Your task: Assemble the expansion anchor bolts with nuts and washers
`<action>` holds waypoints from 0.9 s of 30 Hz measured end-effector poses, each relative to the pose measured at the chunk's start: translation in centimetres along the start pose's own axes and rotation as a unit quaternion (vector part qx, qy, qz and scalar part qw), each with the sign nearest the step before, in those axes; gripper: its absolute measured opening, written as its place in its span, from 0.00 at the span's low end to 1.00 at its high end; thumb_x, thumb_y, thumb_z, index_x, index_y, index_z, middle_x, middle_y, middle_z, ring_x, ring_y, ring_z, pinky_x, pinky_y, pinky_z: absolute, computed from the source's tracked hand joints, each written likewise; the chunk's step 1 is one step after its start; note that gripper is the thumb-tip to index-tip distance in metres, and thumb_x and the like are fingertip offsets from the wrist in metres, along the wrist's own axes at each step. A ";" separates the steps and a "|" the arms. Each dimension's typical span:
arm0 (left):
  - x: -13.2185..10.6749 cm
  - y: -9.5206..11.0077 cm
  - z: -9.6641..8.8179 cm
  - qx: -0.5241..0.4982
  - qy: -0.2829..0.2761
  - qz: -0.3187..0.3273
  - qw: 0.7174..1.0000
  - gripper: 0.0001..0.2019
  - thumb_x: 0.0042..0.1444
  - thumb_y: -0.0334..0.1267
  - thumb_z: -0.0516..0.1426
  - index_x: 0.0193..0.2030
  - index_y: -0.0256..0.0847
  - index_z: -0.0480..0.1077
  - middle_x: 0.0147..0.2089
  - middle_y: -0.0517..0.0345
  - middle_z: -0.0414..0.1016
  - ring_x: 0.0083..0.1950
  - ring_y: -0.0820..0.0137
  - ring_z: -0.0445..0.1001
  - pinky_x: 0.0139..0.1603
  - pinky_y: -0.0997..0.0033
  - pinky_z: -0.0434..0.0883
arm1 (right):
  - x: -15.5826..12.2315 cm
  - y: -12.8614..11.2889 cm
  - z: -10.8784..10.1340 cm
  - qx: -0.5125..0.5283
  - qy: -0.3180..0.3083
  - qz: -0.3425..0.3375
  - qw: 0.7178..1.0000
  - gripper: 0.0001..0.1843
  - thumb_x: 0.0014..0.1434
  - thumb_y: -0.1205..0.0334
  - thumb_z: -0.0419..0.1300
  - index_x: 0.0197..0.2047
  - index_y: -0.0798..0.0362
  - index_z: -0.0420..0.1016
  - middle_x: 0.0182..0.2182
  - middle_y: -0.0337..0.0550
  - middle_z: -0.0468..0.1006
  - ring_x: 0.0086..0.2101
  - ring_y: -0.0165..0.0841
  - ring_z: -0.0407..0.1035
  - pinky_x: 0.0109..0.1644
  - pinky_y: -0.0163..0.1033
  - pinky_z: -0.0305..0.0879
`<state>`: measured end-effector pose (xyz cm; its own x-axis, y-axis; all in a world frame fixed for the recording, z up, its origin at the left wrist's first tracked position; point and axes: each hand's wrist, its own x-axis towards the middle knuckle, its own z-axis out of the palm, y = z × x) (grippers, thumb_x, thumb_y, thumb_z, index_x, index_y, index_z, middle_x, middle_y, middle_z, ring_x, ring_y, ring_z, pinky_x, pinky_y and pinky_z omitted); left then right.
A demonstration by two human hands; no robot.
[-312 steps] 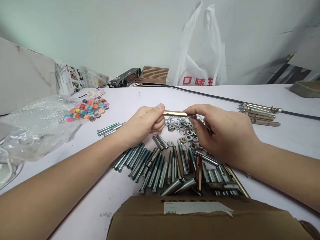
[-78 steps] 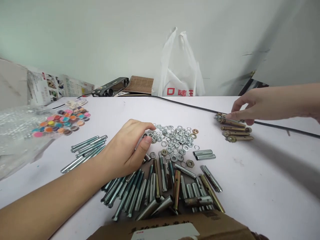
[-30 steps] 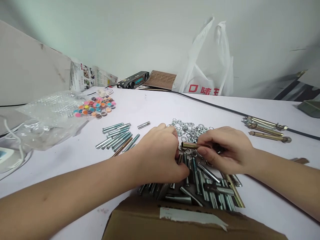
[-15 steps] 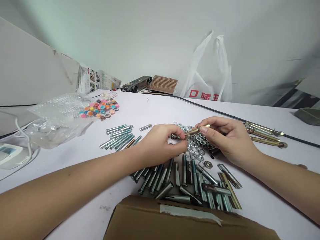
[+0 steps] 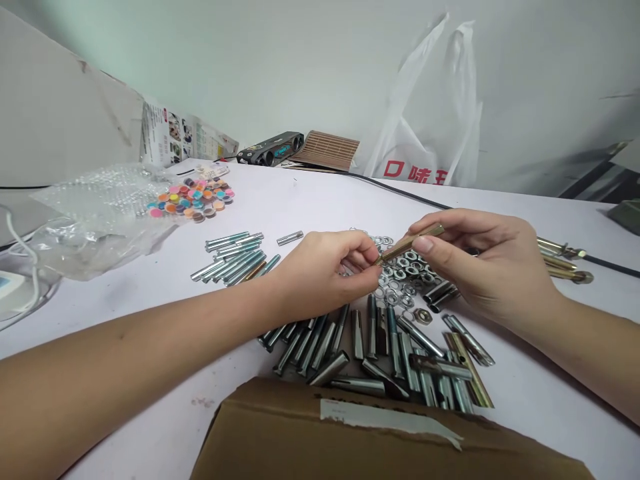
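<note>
White table set against a pale wall; along its back edge, a white plastic bag with red lettering, a slatted brown mat and a black device with round ends. Black cable runs off to the right. Far left, crumpled clear plastic, with small coloured discs beside it. Cardboard box at the near edge, torn pale label on top. Between box and hands, a spread of metal sleeves and bolts; behind these, loose nuts and washers. Brass-coloured piece is held tilted above the nuts, right end higher. Right hand: thumb pressed on the piece, index finger along its far side. Left hand: thumb and index pinching its thin lower end, tip hidden; remaining fingers curled. Compared with 2.6 s ago: right hand was then out at the brass-coloured assemblies; now it is back over the nuts, meeting the left. The group of bolts on the left has gained a copper-coloured one, and a short silver sleeve now lies just beyond them. Since half a second ago, little change: same two-handed hold, view slightly shifted.
</note>
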<state>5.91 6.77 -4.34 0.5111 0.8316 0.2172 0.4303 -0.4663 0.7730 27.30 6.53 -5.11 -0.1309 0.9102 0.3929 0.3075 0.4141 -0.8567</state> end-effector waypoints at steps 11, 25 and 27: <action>0.3 -0.5 0.1 -0.072 -0.022 -0.014 0.997 0.07 0.57 0.38 0.57 0.39 0.37 0.69 0.32 0.60 0.74 0.31 0.80 0.70 0.31 0.81 0.68 | -0.2 -1.2 0.8 -0.104 -0.012 -0.034 0.994 0.19 0.52 0.49 0.68 0.47 0.46 0.81 0.30 0.40 0.80 0.23 0.28 0.67 0.25 0.37 0.63; 1.2 -2.2 -0.4 -0.256 -0.060 -0.043 0.964 0.14 0.54 0.27 0.59 0.47 0.37 0.64 0.41 0.53 0.77 0.45 0.73 0.77 0.48 0.72 0.73 | -0.4 0.2 0.4 -0.193 -0.163 -0.059 0.966 0.14 0.60 0.52 0.60 0.44 0.51 0.76 0.29 0.39 0.78 0.19 0.23 0.62 0.21 0.31 0.57; 1.1 -2.2 -0.3 -0.225 -0.062 -0.036 0.972 0.12 0.54 0.27 0.58 0.45 0.36 0.65 0.41 0.52 0.77 0.45 0.73 0.77 0.49 0.71 0.73 | -0.3 0.4 0.5 -0.235 -0.229 -0.055 0.943 0.12 0.60 0.51 0.59 0.40 0.50 0.77 0.23 0.35 0.74 0.18 0.22 0.57 0.22 0.31 0.54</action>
<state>5.32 8.80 -5.63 0.5892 0.8015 0.1019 0.1128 -0.2065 0.9719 26.95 6.46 -5.72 -0.5461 0.8152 0.1932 0.6381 0.5541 -0.5346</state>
